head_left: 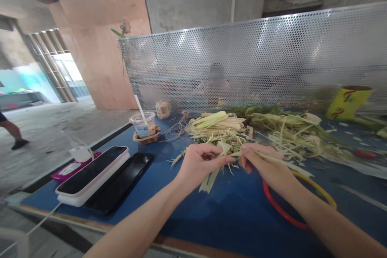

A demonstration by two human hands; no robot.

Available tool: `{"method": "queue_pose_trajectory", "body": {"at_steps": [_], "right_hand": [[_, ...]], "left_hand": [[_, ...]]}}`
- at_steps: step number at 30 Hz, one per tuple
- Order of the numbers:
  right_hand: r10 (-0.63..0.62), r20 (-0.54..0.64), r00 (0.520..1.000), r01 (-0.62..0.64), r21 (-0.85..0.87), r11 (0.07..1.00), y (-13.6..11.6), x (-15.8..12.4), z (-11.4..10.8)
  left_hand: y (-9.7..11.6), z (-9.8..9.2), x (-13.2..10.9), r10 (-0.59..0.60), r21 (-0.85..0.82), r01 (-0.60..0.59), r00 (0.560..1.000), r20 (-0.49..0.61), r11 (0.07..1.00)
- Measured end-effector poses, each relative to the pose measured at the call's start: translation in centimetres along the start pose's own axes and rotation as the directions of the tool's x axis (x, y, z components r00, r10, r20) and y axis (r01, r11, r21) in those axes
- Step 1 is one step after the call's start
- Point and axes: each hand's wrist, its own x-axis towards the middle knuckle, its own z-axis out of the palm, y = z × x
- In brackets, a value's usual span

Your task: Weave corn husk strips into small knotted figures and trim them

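Observation:
Both hands are close together over the blue table, in front of a pile of dried husks. My left hand [203,165] is closed on a folded pale-green corn husk [224,148], whose loose end hangs below my fingers. My right hand [262,159] pinches a thin husk strip [288,164] that runs from the left hand's fingertips back past the right wrist. Just behind them lies a stack of flat husks [216,123] on top of small dried stems. A red and yellow ring [286,213] lies partly under my right forearm.
At the left are a pink-edged phone on a white block [93,173], a black phone [121,181] and a drink cup with straw [142,125]. Loose husks [290,129] and a yellow roll [347,102] lie right. A perforated metal screen [256,60] closes the back; a person shows behind it.

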Motion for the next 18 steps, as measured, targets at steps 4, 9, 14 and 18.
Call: {"method": "queue_pose_trajectory", "body": {"at_steps": [4,9,14,18], "right_hand": [[0.041,-0.039,0.998,-0.030,0.248,0.968,0.9,0.4,0.3],[0.006,0.002,1.000,-0.006,0.286,0.958,1.7,0.5,0.6],[0.052,0.005,0.999,-0.052,0.180,0.982,2.0,0.3,1.5],[0.085,0.056,0.995,-0.093,0.148,0.985,2.3,0.2,1.8]], "left_hand": [[-0.1,-0.3,0.1,-0.004,-0.021,0.008,0.983,0.184,1.000],[-0.3,-0.3,0.3,0.002,-0.039,0.002,0.996,0.089,0.999],[-0.2,0.0,0.2,-0.023,0.020,0.023,1.000,0.005,1.000],[-0.2,0.1,-0.1,-0.022,0.069,0.024,0.999,-0.031,0.997]]}}
